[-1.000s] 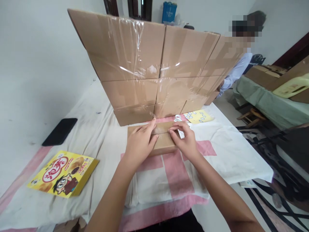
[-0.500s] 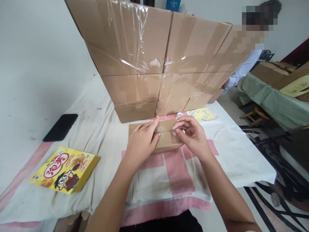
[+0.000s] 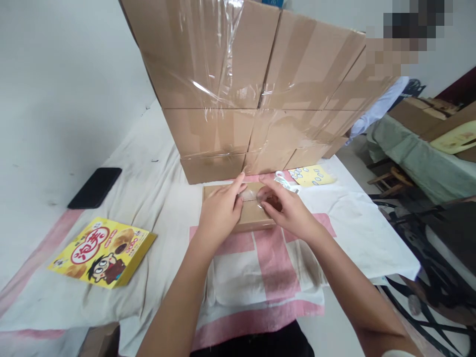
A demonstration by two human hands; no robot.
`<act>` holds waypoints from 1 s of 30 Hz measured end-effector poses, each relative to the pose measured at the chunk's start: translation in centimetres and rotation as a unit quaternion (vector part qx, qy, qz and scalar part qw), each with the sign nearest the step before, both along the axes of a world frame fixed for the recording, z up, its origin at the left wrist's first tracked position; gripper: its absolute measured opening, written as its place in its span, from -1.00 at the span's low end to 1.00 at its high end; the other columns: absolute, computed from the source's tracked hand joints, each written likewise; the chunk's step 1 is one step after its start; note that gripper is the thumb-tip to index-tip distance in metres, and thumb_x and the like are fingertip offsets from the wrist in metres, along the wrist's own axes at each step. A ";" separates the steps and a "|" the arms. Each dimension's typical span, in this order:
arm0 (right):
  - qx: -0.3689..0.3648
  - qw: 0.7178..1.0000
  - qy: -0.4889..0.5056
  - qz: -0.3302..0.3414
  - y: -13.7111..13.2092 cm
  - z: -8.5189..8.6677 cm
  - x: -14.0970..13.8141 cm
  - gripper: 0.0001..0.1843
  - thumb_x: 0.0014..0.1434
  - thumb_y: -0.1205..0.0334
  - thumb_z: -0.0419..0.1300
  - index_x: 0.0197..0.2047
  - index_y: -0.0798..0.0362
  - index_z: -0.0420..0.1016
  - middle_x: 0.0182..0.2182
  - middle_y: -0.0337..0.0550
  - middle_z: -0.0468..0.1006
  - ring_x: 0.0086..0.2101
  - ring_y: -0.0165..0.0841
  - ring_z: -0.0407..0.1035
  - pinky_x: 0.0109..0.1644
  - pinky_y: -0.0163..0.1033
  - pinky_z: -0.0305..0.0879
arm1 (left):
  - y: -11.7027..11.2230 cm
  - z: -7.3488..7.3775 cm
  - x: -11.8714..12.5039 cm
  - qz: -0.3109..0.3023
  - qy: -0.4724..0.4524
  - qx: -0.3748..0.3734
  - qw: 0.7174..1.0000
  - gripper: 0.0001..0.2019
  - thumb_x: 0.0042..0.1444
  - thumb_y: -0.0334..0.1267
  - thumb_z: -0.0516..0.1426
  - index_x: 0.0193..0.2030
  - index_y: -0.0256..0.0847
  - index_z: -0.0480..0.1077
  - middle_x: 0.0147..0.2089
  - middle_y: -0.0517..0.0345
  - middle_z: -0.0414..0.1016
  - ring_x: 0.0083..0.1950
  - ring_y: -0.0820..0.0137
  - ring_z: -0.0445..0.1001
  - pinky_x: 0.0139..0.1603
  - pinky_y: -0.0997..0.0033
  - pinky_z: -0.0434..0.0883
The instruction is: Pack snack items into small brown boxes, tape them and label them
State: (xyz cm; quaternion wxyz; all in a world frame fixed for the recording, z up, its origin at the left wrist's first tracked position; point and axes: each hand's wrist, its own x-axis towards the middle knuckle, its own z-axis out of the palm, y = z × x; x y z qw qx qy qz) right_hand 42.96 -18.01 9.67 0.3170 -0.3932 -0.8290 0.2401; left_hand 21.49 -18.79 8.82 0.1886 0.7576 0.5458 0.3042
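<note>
cardboard box (image 3: 251,214): on the cloth (image 3: 241,277) before you, near the carton stack (image 3: 215,131). top flaps closed — done. clear film (image 3: 254,192) shows at the seam; its fixing, i judge, remains unfinished. your left hand (image 3: 220,207) extends over the box, thumb apart; your right hand (image 3: 289,206) curls — whether it pinches film, cannot tell.

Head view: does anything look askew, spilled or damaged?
No spill or obvious damage stands out. Slightly untidy: the tablecloth is wrinkled, left of the small brown box, and the yellow box lies at a slant to it.
</note>
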 end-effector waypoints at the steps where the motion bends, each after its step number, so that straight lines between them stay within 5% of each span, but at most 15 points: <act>1: 0.001 1.000 -0.007 0.005 -0.1 0.1 0.2 -0.33 0.34 0.37 0.07 0.44 -0.25 0.09 -0.03 -0.09 0.53 -0.08 -0.24 0.49 -0.01 -0.08 0.49 | -0.1 0.0 0.0 -0.002 -0.001 0.008 1.000 -0.42 0.36 -0.35 -0.01 0.49 -0.05 0.04 0.22 0.26 0.56 0.29 0.23 0.45 0.28 0.09 0.37; 14: 0.050 0.998 -0.036 0.031 0.8 -0.4 1.1 -0.45 0.39 0.30 0.09 0.39 -0.22 0.18 -0.04 -0.09 0.54 -0.11 -0.25 0.48 0.00 -0.06 0.48 | -0.5 -0.5 0.3 -0.007 0.037 0.059 0.998 -0.50 0.38 -0.38 -0.05 0.44 -0.10 0.15 0.26 0.12 0.52 0.29 0.28 0.45 0.29 0.14 0.34; 21: 0.030 0.995 -0.093 0.030 0.8 0.6 0.3 -0.29 0.35 0.35 0.08 0.48 -0.29 0.05 0.01 -0.06 0.50 -0.03 -0.16 0.45 0.09 0.08 0.45 | -0.5 -0.5 0.2 -0.009 0.033 0.067 0.997 -0.50 0.37 -0.41 -0.07 0.41 -0.08 0.21 0.25 0.07 0.52 0.28 0.26 0.45 0.30 0.12 0.35; 26: 0.049 0.991 -0.117 0.036 0.5 1.4 -0.1 -0.17 0.33 0.41 0.06 0.53 -0.33 -0.12 0.24 -0.03 0.36 0.06 -0.14 0.41 0.17 0.12 0.40 | -0.5 -0.5 0.2 -0.014 0.031 0.068 0.997 -0.50 0.37 -0.40 -0.06 0.41 -0.04 0.21 0.27 0.10 0.50 0.29 0.25 0.44 0.30 0.10 0.35; 30: 0.046 0.992 -0.117 -0.013 0.8 1.8 0.1 -0.09 0.29 0.37 0.16 0.55 -0.28 -0.15 0.24 -0.01 0.36 0.16 -0.06 0.31 0.24 0.20 0.30 | -0.6 -0.4 0.2 -0.013 0.030 0.063 0.997 -0.51 0.36 -0.41 -0.06 0.39 -0.03 0.23 0.25 0.12 0.52 0.28 0.25 0.44 0.29 0.13 0.35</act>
